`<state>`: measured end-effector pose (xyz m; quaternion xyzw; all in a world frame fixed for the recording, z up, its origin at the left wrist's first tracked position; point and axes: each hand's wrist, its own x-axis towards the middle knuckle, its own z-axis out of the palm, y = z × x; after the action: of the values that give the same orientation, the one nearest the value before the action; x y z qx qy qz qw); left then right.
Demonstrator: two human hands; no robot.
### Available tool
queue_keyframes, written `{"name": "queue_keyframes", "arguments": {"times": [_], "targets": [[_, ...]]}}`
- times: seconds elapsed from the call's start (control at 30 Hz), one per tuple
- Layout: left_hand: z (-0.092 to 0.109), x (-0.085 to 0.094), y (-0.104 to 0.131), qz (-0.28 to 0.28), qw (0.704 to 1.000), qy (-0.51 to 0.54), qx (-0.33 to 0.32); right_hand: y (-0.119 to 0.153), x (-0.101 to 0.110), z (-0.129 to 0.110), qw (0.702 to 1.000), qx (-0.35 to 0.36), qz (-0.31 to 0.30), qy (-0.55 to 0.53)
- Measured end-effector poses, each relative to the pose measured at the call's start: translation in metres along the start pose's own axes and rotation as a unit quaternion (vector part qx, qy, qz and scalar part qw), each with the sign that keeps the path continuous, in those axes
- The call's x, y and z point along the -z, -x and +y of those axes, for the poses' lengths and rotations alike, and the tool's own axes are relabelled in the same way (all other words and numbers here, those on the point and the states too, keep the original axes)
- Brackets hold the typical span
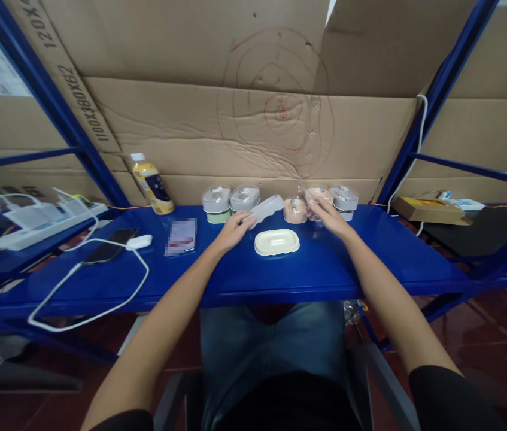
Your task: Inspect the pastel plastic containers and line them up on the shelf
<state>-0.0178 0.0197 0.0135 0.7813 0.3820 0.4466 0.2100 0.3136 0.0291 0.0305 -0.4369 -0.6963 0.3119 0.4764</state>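
Cardboard (167,114) rises behind the blue table (235,272) on my feed, with uneven red rings (282,112) drawn across it. I have my left hand (235,229) clasped on a translucent plastic cover (267,209), thumb and fingers at its near left end, the piece tilted so that its far end points up and to the right. Just below it in my view, the cream oblong dish (277,242) lies on the tabletop, with neither hand touching it.

My right hand (328,218) is over at the group of tubs on the right, fingers spread against the pink tub (318,194). I cannot tell whether it grips that tub or only rests on it (my own fingers block the line of sight). A smaller pink tub (295,211) sits just left of those fingertips, and a grey-lidded tub (345,199) stands just beyond the hand on the right.

On the other side of the cover I see two more clear-lidded tubs side by side, the green-based tub (218,209) on the left and its neighbour (245,196) on the right. Farther left come a yellow bottle (152,187), upright near the back, then a blurred-out flat rectangle (181,237), a dark phone (110,248) and a white cable (142,286) looping over the table's front edge.
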Motion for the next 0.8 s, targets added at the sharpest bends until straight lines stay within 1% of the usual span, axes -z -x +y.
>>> {"name": "queue_keyframes", "arguments": {"times": [0.07, 0.1, 0.17, 0.23, 0.3, 0.37, 0.43, 0.5, 0.57, 0.63, 0.8], "targets": [[0.001, 0.005, 0.000, 0.014, 1.000, -0.021, -0.007, -0.002, 0.002, 0.001, 1.000, 0.012, 0.025, -0.011], [0.001, 0.006, 0.001, 0.008, 0.999, -0.034, -0.010, -0.002, 0.002, 0.002, 0.999, 0.018, 0.032, -0.011], [0.003, 0.005, 0.003, -0.029, 0.998, -0.060, -0.019, -0.003, 0.003, 0.002, 0.999, 0.028, 0.042, 0.007], [0.004, 0.000, 0.006, -0.083, 0.993, -0.082, -0.034, -0.002, 0.003, 0.000, 0.998, 0.034, 0.037, 0.039], [0.007, -0.006, 0.010, -0.127, 0.986, -0.096, -0.054, 0.001, 0.002, -0.004, 0.997, 0.044, -0.005, 0.068], [0.011, -0.013, 0.012, -0.155, 0.980, -0.104, -0.075, 0.004, -0.001, -0.009, 0.991, 0.069, -0.075, 0.089], [0.014, -0.019, 0.015, -0.162, 0.978, -0.097, -0.086, 0.009, -0.006, -0.013, 0.980, 0.095, -0.140, 0.109], [0.015, -0.025, 0.016, -0.156, 0.982, -0.081, -0.072, 0.012, -0.012, -0.016, 0.968, 0.109, -0.184, 0.131], [0.015, -0.030, 0.017, -0.146, 0.987, -0.059, -0.042, 0.015, -0.020, -0.018, 0.958, 0.118, -0.208, 0.159], [0.013, -0.034, 0.017, -0.150, 0.988, -0.034, -0.022, 0.016, -0.028, -0.019, 0.949, 0.136, -0.218, 0.184], [0.007, -0.038, 0.016, -0.163, 0.986, 0.019, -0.023, 0.019, -0.039, -0.021, 0.937, 0.164, -0.223, 0.214]]}}
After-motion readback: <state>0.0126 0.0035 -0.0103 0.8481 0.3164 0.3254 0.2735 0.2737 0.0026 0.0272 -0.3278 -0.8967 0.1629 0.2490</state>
